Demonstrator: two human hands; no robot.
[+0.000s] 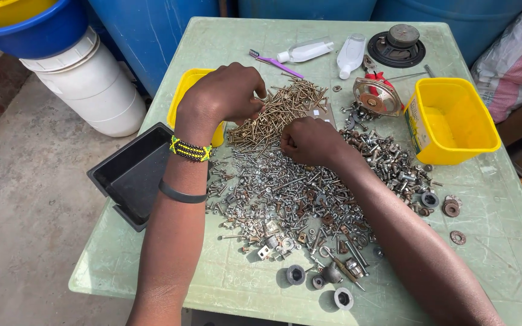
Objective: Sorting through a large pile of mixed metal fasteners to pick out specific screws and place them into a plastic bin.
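A heap of brass-coloured screws (285, 108) lies on a pale green table (502, 241). In front of it spreads a wide pile of silver bolts, nuts and washers (285, 193). My left hand (228, 93), with a beaded bracelet and a black band on its wrist, hovers over the brass screws with fingers curled, pinching some. My right hand (309, 140) rests closed at the near edge of the same heap, fingertips hidden underneath. Whether it holds screws is not visible.
A yellow tub (454, 121) stands at the right, another yellow tub (185, 90) behind my left hand, a black tray (131, 175) overhangs the left edge. Two speaker parts (397, 45), two plastic bottles (306, 51) and a toothbrush (276, 63) lie at the back. Blue barrels surround the table.
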